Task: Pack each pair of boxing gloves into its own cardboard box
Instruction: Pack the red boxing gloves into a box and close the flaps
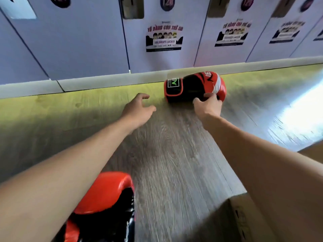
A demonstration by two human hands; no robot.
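A red and black boxing glove [192, 86] lies on its side on the wooden floor, close to the base of the lockers. My right hand [208, 106] rests on its near edge, with the fingers curled onto the red padding. My left hand [139, 109] hovers open just left of that glove, fingers apart, touching nothing. A second red and black glove [106, 199] lies near me at the bottom left, partly hidden by my left forearm. A cardboard box [244, 219] shows at the bottom right, mostly covered by my right arm.
A row of pale lockers [87, 41] with posters and number stickers stands along the far side, above a light skirting strip [104, 81]. Bright glare falls on the floor [174, 154] at the right.
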